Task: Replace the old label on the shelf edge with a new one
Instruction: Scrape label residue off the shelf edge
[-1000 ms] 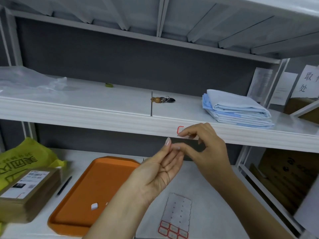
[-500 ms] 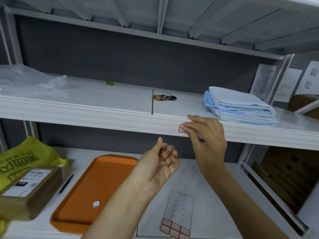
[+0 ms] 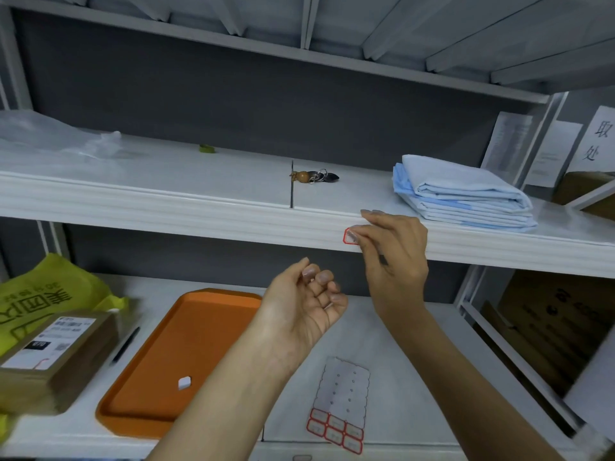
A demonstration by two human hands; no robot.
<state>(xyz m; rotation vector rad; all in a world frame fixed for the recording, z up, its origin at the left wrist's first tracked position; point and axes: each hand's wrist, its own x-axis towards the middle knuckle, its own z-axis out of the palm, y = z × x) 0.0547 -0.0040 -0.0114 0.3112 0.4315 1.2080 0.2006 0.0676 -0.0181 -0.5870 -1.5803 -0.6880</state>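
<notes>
A red-rimmed white label (image 3: 348,236) is pressed onto the white shelf edge (image 3: 166,216) by the released right grip (image 3: 396,254) so it sticks; the left grip (image 3: 306,304) is loose, empty.

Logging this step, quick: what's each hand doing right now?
Left hand: open, fingers loosely curled, empty.
Right hand: open, pressing the red-bordered label onto the shelf edge.

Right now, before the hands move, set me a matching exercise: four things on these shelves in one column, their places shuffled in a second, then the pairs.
Things
1. keyring
2. folded blue cloth
3. orange tray
4. label sheet

Places
A. lower shelf, front, right of the tray
B. upper shelf, right end
C. upper shelf, middle
D. lower shelf, holding a small white scrap

Pairs: 1-C; 2-B; 3-D; 4-A
</notes>
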